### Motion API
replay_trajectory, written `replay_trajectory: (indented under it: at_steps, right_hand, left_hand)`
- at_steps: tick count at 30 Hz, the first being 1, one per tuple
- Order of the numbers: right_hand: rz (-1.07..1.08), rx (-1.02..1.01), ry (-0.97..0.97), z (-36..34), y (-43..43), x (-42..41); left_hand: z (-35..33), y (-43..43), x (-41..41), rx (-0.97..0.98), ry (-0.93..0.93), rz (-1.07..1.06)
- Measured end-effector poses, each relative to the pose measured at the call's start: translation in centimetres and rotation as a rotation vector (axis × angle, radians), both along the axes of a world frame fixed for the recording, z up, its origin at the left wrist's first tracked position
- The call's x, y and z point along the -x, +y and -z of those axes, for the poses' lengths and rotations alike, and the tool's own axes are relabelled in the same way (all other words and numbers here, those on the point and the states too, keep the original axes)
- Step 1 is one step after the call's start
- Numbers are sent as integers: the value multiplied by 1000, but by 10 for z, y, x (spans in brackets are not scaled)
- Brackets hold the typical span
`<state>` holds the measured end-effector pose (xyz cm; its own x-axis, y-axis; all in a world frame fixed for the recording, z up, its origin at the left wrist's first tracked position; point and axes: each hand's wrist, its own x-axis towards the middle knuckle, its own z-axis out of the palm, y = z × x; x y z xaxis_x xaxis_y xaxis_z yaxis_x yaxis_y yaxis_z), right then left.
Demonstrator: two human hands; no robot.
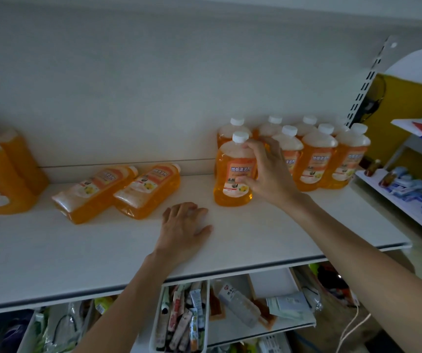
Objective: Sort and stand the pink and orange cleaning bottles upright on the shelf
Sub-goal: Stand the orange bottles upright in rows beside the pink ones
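Left hand [183,225]: palm down on the shelf [103,250], fingers straight and spread, holding nothing.

Right hand [268,174]: fingers curled round the front orange bottle [233,182]. The thumb sits low on the label and the forefinger is up by the neck.

Held bottle: upright, long axis vertical, white cap on top, label facing the camera. It stands at the left front of the standing group [317,159], which lies just behind and to the right of the right fingers.

Two fallen orange bottles [95,192] [148,189]: lying side by side and touching, well to the left of the left fingertips. Their long axes run diagonally, caps toward the back wall and right, bases toward the shelf front and left, labels up.

Larger orange jugs [1,179]: upright, far left of both hands.

Pink bottles: none in view.

Risks, as judged:
- The grip sits to one side of the bottle, so a sideways release could tip it.
- The right knuckles are close to the packed row, and a backward nudge could rock the bottles there.
- The fallen pair lie against each other, so lifting one may roll the other toward the edge.
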<state>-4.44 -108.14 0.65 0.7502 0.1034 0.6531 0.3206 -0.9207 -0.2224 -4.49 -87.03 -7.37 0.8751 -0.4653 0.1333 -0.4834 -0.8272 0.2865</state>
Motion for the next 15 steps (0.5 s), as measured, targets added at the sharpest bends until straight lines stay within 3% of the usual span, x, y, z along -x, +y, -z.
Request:
replay_trajectory:
  at_steps: [3, 15]
  right_hand:
    - [53, 92, -48, 1, -4, -7]
    - [243, 193, 93, -4, -11, -23]
  left_hand:
    - [1, 1, -1, 33, 12, -1]
    - [1, 2, 1, 93, 2, 11]
